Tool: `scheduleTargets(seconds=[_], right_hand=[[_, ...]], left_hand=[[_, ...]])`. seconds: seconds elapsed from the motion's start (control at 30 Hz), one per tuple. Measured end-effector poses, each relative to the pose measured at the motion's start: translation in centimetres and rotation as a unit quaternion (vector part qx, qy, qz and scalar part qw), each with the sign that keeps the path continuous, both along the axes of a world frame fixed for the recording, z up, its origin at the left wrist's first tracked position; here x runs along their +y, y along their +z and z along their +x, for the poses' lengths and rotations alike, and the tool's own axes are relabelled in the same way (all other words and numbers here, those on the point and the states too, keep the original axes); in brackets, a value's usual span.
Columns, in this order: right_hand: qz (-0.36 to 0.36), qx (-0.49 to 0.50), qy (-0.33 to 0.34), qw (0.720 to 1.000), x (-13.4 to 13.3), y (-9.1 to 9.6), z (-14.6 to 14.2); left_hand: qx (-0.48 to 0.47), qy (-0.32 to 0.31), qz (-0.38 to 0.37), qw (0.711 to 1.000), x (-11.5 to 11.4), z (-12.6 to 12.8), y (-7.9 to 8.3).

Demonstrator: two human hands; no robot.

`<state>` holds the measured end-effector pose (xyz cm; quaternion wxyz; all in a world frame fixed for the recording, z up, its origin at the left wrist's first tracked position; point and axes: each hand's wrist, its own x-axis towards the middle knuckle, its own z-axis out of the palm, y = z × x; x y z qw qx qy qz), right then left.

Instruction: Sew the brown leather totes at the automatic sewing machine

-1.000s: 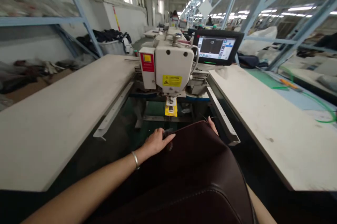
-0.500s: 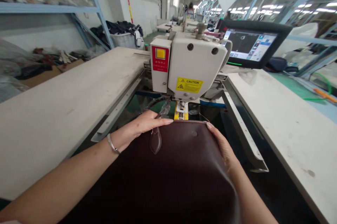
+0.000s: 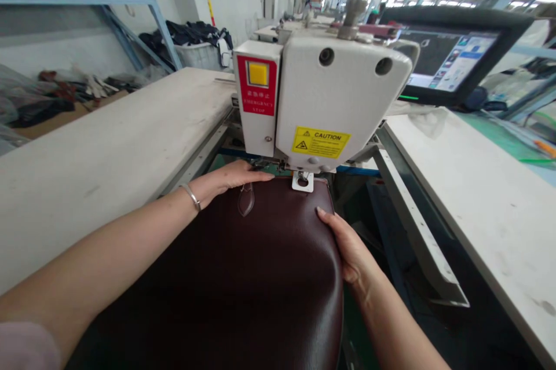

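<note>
A dark brown leather bag [image 3: 260, 254] fills the lower middle of the head view, its top edge under the head of a white sewing machine [image 3: 334, 86]. My left hand [image 3: 238, 176] grips that top edge near a stitched leaf-shaped handle tab [image 3: 245, 200], thumb on the outer face and the other fingers hidden behind. Lower down, my right hand [image 3: 343, 240] holds the bag's right side, thumb on the front and fingers out of sight. The machine's white presser plate [image 3: 303, 181] overlaps the leather near the top right corner.
White tabletops [image 3: 108, 121] flank the machine, with metal rails [image 3: 417, 225] along the gap between them. A touchscreen monitor [image 3: 456, 57] stands behind on the right. An emergency stop button [image 3: 258, 74] is on the machine's left box. Dark cloth fills a bin [image 3: 202, 54] at the back left.
The bag has moved forward, bringing its top edge under the presser plate. My right hand has shifted from the top corner down onto the bag's side. The view is closer to the machine.
</note>
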<state>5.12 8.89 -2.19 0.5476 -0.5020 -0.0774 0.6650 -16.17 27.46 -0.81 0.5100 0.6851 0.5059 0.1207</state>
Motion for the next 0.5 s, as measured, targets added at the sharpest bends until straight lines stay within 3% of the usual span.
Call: scheduleTargets(seconds=[0.33, 0.5], right_hand=[[0.000, -0.036, 0.022, 0.999, 2.6, 0.0, 1.2], [0.002, -0.051, 0.024, 0.998, 2.9, -0.2, 1.3]], left_hand=[[0.038, 0.024, 0.061, 0.997, 2.1, 0.4, -0.7], [-0.017, 0.026, 0.044, 0.999, 2.4, 0.4, -1.0]])
